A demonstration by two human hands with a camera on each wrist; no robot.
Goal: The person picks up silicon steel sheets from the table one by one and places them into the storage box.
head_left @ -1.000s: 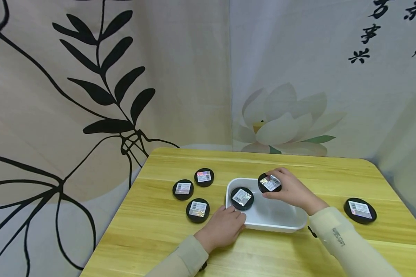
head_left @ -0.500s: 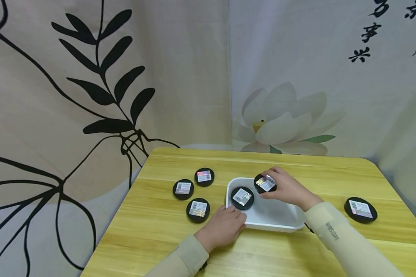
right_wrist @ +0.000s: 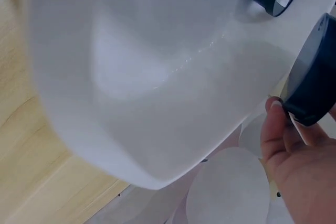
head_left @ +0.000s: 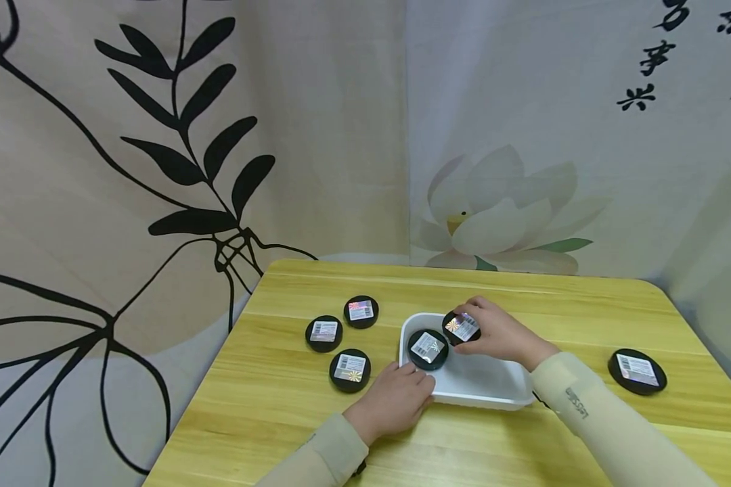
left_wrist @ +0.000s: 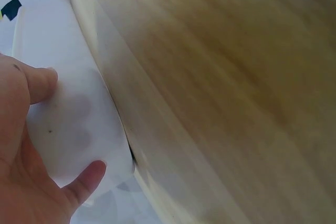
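Your right hand (head_left: 498, 332) pinches a black disc (head_left: 461, 328) at twelve o'clock over the tray (head_left: 481, 382); your left hand (head_left: 394, 398) grips its eight o'clock rim. Likely placing: lower, then release.

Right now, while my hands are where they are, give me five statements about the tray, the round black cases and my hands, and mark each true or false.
1. The right hand holds a black case. True.
2. The left hand also holds a black case. False: it is on the white tray, near the tray's left end.
3. One labelled case lies inside the white tray, toward its left end. True.
4. Only two cases lie on the table to the left of the tray. False: three cases lie there.
5. The case to the right of the tray stands on its edge. False: it lies flat, label up.
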